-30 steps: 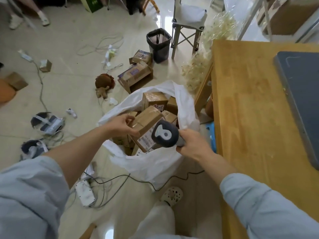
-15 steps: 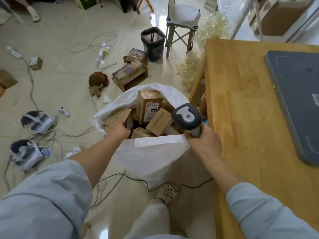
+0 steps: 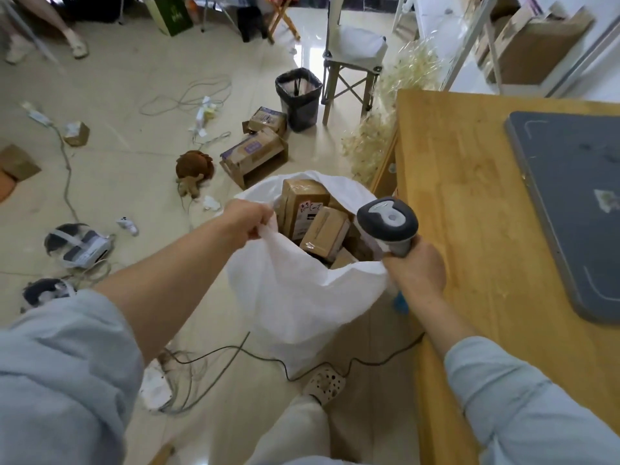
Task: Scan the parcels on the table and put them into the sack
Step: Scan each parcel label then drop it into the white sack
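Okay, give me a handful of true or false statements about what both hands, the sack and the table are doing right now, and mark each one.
1. The left hand grips the rim of the white sack. True.
2. The right hand holds a parcel. False: it holds the barcode scanner.
3. The sack is empty. False: brown parcels fill it.
4. A grey mat lies on the wooden table. True.
5. The sack stands on the table. False: it stands on the floor beside it.

Parcels [image 3: 313, 219] in sack [image 3: 302, 297]; sack on floor, left of table [image 3: 469, 213].
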### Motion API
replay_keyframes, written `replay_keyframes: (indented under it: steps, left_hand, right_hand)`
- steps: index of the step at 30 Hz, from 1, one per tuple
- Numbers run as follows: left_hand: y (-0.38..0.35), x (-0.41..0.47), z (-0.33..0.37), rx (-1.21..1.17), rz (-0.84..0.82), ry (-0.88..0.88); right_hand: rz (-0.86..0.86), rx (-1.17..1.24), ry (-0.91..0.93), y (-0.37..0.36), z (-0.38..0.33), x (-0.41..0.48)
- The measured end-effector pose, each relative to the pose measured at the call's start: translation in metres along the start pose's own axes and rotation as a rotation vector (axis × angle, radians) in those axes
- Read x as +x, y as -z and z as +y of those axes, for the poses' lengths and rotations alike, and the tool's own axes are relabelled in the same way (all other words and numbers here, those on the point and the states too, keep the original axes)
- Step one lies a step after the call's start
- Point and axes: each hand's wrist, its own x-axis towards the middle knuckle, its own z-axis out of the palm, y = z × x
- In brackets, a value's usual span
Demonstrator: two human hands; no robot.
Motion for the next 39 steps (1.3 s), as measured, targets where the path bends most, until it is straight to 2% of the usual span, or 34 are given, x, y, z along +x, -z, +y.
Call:
replay_keyframes:
  steps: [2,4,6,9,12,15,18,20,23,27,30,32,35,39]
  left_hand:
    - [-0.001,-0.021,0.005,0.096,-0.172,-0.079]
    - [0.006,-0.026,-0.018,0.193,-0.291,-0.042]
    - [0.017,-0.021,-0.053,0.281,-0.186,0.039]
    - [0.024,-0.016,-0.080,0.273,-0.060,0.126]
    - [0.022,-0.016,-0.052,0.215,0.029,-0.004]
    - [0.028,-0.033,-0.008,0.105,0.095,-0.154]
    - [0.046,-0.046,-0.002,0.004,0.062,-0.158]
    - [0.054,-0.044,-0.024,0.177,0.086,-0.106]
    - [0.057,-0.038,-0.063,0.360,0.129,-0.009]
    - [0.056,-0.034,-0.076,0.289,0.179,0.002]
    - [0.050,-0.039,-0.069,0.443,0.252,-0.018]
    - [0.044,-0.047,-0.063,0.699,0.321,-0.089]
    - [0.029,-0.055,-0.055,1.059,0.336,-0.337]
    - [-0.005,-0.068,-0.050,1.135,0.220,-0.529]
  right_hand:
    - [0.018,0.049,0.010,0.007,-0.001,-0.002]
    - [0.000,0.062,-0.020,0.010,0.006,-0.006]
    - [-0.044,0.055,-0.073,0.007,0.019,-0.014]
    - [-0.100,0.060,-0.113,0.003,0.034,-0.027]
    - [-0.101,0.118,-0.101,0.010,0.028,-0.028]
    - [-0.044,0.157,-0.001,0.030,0.009,-0.024]
    - [0.043,0.273,0.050,0.044,0.001,-0.030]
    - [-0.009,0.259,0.005,0.039,0.009,-0.039]
    - [-0.199,0.113,-0.075,0.022,0.031,-0.057]
    - [-0.210,0.105,-0.094,0.012,0.041,-0.066]
    - [-0.185,0.171,-0.130,0.015,0.044,-0.065]
    - [-0.192,0.280,-0.169,0.020,0.044,-0.064]
    - [-0.216,0.455,-0.248,0.025,0.043,-0.067]
    - [-0.157,0.546,-0.259,0.034,0.048,-0.072]
